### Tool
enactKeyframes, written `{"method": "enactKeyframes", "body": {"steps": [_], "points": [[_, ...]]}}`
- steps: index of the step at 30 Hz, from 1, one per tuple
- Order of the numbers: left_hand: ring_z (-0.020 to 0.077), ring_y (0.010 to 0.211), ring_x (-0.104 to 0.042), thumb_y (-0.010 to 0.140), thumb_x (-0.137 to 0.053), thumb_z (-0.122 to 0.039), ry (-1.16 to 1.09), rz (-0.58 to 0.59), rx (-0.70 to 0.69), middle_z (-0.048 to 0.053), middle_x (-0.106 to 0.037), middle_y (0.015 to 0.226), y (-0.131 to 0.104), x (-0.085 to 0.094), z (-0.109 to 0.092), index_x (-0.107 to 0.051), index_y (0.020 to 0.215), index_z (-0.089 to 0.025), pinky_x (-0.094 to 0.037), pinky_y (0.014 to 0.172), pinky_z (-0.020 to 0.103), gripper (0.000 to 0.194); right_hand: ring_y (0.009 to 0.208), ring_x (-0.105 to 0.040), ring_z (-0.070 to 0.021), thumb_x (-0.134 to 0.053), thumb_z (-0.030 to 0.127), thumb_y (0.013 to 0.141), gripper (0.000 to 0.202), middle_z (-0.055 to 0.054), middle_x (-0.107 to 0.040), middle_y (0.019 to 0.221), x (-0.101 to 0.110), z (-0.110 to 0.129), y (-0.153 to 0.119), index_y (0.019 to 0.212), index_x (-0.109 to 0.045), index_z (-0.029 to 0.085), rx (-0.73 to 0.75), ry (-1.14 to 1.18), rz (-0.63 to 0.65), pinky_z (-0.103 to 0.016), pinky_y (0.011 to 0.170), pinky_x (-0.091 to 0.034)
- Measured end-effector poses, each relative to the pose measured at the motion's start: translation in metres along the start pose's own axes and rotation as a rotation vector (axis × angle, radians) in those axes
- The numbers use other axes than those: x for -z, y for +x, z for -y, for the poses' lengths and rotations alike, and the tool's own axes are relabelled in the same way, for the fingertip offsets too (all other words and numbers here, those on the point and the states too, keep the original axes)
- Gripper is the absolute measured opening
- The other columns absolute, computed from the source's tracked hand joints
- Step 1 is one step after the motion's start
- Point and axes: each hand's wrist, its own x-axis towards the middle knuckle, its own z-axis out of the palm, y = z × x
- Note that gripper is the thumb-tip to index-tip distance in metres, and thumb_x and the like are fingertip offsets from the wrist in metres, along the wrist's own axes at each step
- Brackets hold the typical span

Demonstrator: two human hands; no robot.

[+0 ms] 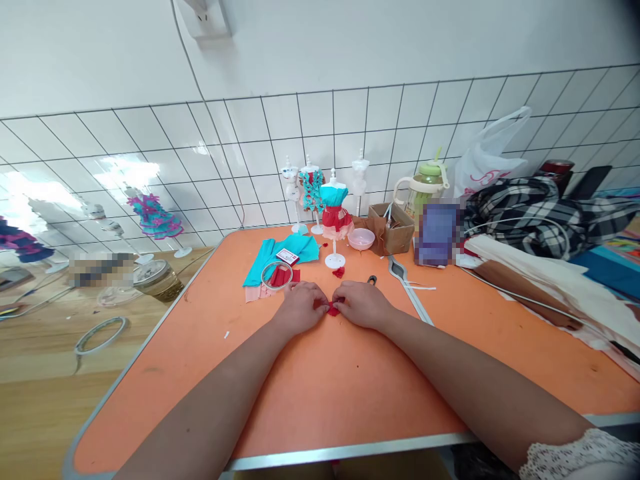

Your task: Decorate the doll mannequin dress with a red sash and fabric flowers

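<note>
Between my fingertips is a small piece of red fabric (pixel 333 309), held low over the orange table. My left hand (pixel 303 308) pinches its left side. My right hand (pixel 361 304) grips the opposite side, and the fingers partly cover the cloth. Just beyond my hands lies another red fabric scrap (pixel 339 273). Behind it a small mannequin (pixel 335 207) on a white stand wears a turquoise top and a red and pink skirt. Turquoise cloth (pixel 265 257) with red and pink pieces lies to the left, a ring-shaped roll of tape (pixel 277 275) on top.
Scissors (pixel 399 270) lie right of my hands, near a pink bowl (pixel 361 239) and a cardboard box (pixel 397 230). A bottle (pixel 429 187), a phone (pixel 438 233) and heaped fabrics (pixel 540 287) occupy the right. More mannequins (pixel 311 190) stand by the tiled wall.
</note>
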Motion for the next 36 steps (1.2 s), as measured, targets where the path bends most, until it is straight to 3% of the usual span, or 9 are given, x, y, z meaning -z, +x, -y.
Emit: {"method": "enactKeyframes", "body": {"steps": [11,15,17,20,23,25,29,33,36], "points": [[0.0241,0.095,-0.054,0.078,-0.057,-0.028,0.004,-0.025,-0.046,0.004,-0.067,0.089,0.003,-0.001,0.003,-0.070,0.075,-0.025,-0.023,0.100,0.048,0.014,0.081,-0.060,-0.0176,-0.052,0.025,0.084,0.016,-0.003,-0.067,0.086,-0.003,0.001,0.009,0.081,-0.067,0.023,0.021,-0.030,0.068,-0.025,0.062,-0.035],[0.0231,0.094,-0.055,0.078,-0.059,-0.030,-0.056,-0.009,-0.030,0.004,-0.068,0.089,0.005,-0.003,0.007,-0.070,0.075,-0.025,-0.028,0.099,0.045,0.013,0.083,-0.060,-0.0180,-0.051,0.026,0.084,0.017,-0.005,-0.066,0.088,-0.004,0.002,0.010,0.081,-0.067,0.021,0.023,-0.011,0.073,-0.025,0.065,-0.037],[0.0219,0.093,-0.057,0.080,-0.057,-0.034,-0.139,-0.048,0.004,0.004,-0.068,0.091,0.005,0.000,0.006,-0.070,0.082,-0.025,-0.035,0.095,0.041,0.017,0.083,-0.059,-0.0169,-0.052,0.025,0.083,0.016,-0.004,-0.066,0.088,-0.003,0.001,0.009,0.080,-0.067,0.021,-0.009,0.066,0.047,-0.024,0.066,-0.037],[0.0204,0.096,-0.057,0.084,-0.051,-0.040,-0.315,-0.149,0.046,0.004,-0.066,0.097,0.002,0.008,0.004,-0.066,0.101,-0.025,-0.043,0.089,0.034,0.028,0.076,-0.058,-0.0136,-0.051,0.029,0.084,0.017,-0.002,-0.066,0.085,0.002,-0.004,0.006,0.085,-0.066,0.020,-0.121,0.357,0.012,-0.022,0.065,-0.039],[0.0201,0.101,-0.057,0.083,-0.053,-0.037,-0.445,-0.154,-0.001,0.004,-0.064,0.103,-0.002,0.016,0.002,-0.066,0.102,-0.024,-0.044,0.091,0.032,0.027,0.068,-0.057,-0.0124,-0.047,0.038,0.086,0.027,-0.001,-0.066,0.082,0.007,-0.011,0.003,0.094,-0.065,0.018,-0.199,0.611,0.015,-0.022,0.061,-0.041],[0.0205,0.101,-0.057,0.081,-0.054,-0.033,-0.463,-0.165,-0.010,0.004,-0.065,0.103,-0.003,0.019,0.002,-0.067,0.096,-0.023,-0.044,0.092,0.032,0.022,0.072,-0.058,-0.0130,-0.049,0.035,0.086,0.025,0.000,-0.067,0.086,0.009,-0.014,0.001,0.094,-0.066,0.020,-0.175,0.567,-0.020,-0.023,0.065,-0.042],[0.0212,0.098,-0.058,0.082,-0.051,-0.035,-0.421,-0.242,0.076,0.004,-0.066,0.099,-0.001,0.016,0.005,-0.067,0.091,-0.022,-0.045,0.090,0.033,0.023,0.086,-0.059,-0.0155,-0.050,0.029,0.085,0.022,-0.001,-0.065,0.098,0.008,-0.013,0.000,0.098,-0.068,0.027,-0.115,0.237,-0.063,-0.026,0.074,-0.040],[0.0238,0.094,-0.056,0.078,-0.054,-0.051,-0.192,-0.098,0.178,0.005,-0.066,0.092,0.001,0.006,0.003,-0.070,0.081,-0.023,-0.042,0.086,0.037,0.032,0.090,-0.059,-0.0176,-0.042,0.031,0.090,0.028,-0.005,-0.062,0.105,0.002,-0.007,0.001,0.102,-0.067,0.026,-0.155,0.061,-0.021,-0.026,0.067,-0.039],[0.0257,0.097,-0.055,0.071,-0.063,-0.048,-0.077,-0.024,0.216,0.004,-0.066,0.091,0.000,0.000,-0.002,-0.070,0.073,-0.025,-0.038,0.088,0.039,0.024,0.090,-0.059,-0.0176,-0.043,0.030,0.089,0.027,-0.004,-0.062,0.105,-0.001,-0.008,0.001,0.103,-0.066,0.027,-0.149,0.048,-0.009,-0.026,0.067,-0.039]]}}
